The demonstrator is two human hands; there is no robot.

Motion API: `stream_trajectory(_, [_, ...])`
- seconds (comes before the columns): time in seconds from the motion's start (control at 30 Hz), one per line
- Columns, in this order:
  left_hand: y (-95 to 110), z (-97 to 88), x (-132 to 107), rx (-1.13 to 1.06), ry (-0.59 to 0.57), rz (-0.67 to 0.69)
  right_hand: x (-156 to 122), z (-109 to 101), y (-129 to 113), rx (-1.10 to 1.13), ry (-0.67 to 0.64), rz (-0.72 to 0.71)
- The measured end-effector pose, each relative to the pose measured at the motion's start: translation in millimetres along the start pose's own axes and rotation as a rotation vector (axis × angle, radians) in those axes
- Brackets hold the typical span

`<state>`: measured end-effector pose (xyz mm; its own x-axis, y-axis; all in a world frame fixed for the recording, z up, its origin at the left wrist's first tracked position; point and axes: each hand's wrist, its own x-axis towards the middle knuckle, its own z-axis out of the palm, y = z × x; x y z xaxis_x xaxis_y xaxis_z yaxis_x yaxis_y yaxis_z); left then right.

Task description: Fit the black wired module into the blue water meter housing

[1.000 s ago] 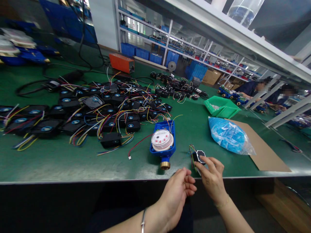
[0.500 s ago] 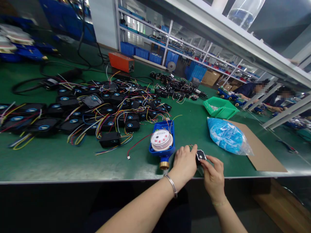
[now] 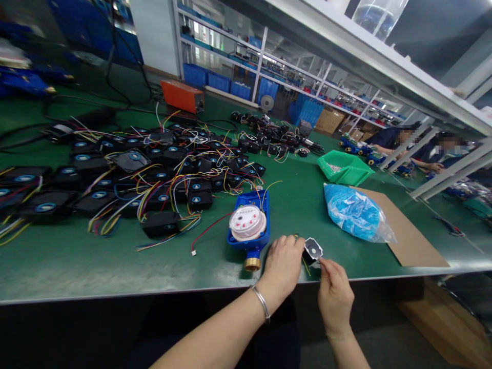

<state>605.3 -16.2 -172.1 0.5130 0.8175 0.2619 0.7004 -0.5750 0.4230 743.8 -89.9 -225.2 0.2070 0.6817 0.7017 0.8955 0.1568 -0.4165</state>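
My left hand (image 3: 283, 259) is closed around a small black box-shaped module (image 3: 314, 248) with a white edging round its upper face, just above the bench near its front edge. Thin wires, one of them yellow, show beside it. My right hand (image 3: 335, 289) has thumb and forefinger pinched at the module's lower right corner; what lies between the fingertips is too small to make out. Left of my hands stands a blue water meter (image 3: 249, 223) with a round white dial and a brass threaded end. A red wire with a white plug trails from it.
Many black modules with coloured wires (image 3: 161, 174) cover the left of the green bench (image 3: 215, 277). Behind them is an orange box (image 3: 181, 96). On the right are a green bin (image 3: 346, 169), a bag of blue parts (image 3: 357, 212) and a cardboard sheet (image 3: 417, 241). Two people work farther off.
The module has tilted, showing more of its white-edged face. My right fingers have slid from its side to its lower corner, and a yellow wire now shows below. The view has shifted slightly.
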Motion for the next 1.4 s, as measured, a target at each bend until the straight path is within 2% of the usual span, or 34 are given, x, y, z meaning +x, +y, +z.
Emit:
stream_trajectory(0.1, [0,-0.7,-2,0.008,0.003,0.014,-3,0,-8,-0.001,-0.001,0.053])
stream_trajectory(0.2, [0,-1.6,-3,0.013,0.005,0.025,-6,1,-15,-0.050,0.065,0.097])
stream_trajectory(0.37, [1,-2.9,-4,0.015,0.004,0.027,-7,3,-16,-0.155,0.114,0.037])
stream_trajectory(0.57, [1,-5.0,-4,0.007,-0.004,0.032,-4,2,-16,-0.190,0.088,-0.004])
stream_trajectory(1.0, [-1,-3.1,-4,0.005,-0.013,0.041,-4,2,-18,-0.158,0.054,0.117])
stream_trajectory(1.17, [-1,-2.8,-4,0.000,-0.018,0.037,0,0,-20,-0.227,0.025,0.047])
stream_trajectory(1.4, [-2,0.8,-3,-0.022,0.005,0.049,1,-3,-14,-0.149,-0.088,0.023])
